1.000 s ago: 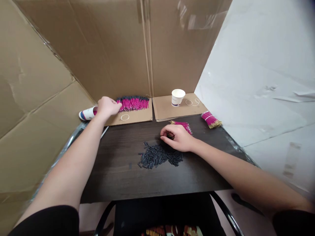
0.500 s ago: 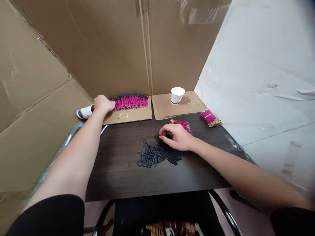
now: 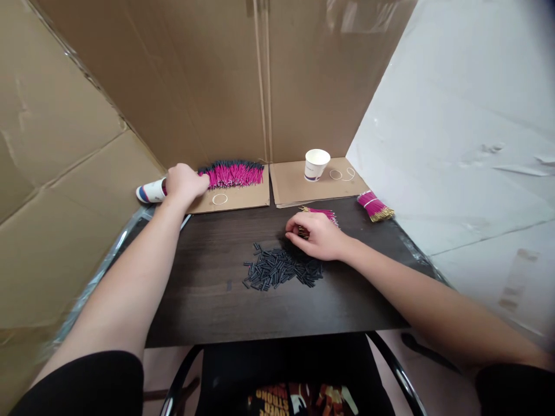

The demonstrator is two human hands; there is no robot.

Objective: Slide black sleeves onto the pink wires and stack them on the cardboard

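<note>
At the left end of a row of pink wires with black ends (image 3: pixel 234 174), my left hand (image 3: pixel 184 184) is closed, thumb against the wires. Its fingertips are hidden, so what it grips cannot be made out. My right hand (image 3: pixel 318 236) hovers over the far right edge of a heap of short black tubes (image 3: pixel 277 268). Its fingers curl toward the thumb, and anything between the tips is too small to tell. Just behind that hand lies a loose bunch of pink wires with gold tips (image 3: pixel 325 212), partly covered by it.
A white paper cup (image 3: pixel 316 166) stands on the right cardboard sheet (image 3: pixel 288 188), beside white rubber bands (image 3: pixel 342 174). Another paper cup (image 3: pixel 150 192) lies on its side at far left. A banded wire bundle (image 3: pixel 375 206) rests at right. Cardboard walls (image 3: pixel 208 75) rise behind the dark table (image 3: pixel 208 312).
The view has shifted slightly. Both hands stay in nearly the same places, the left by the wire row and the right over the tubes. Nothing has visibly been let go.
</note>
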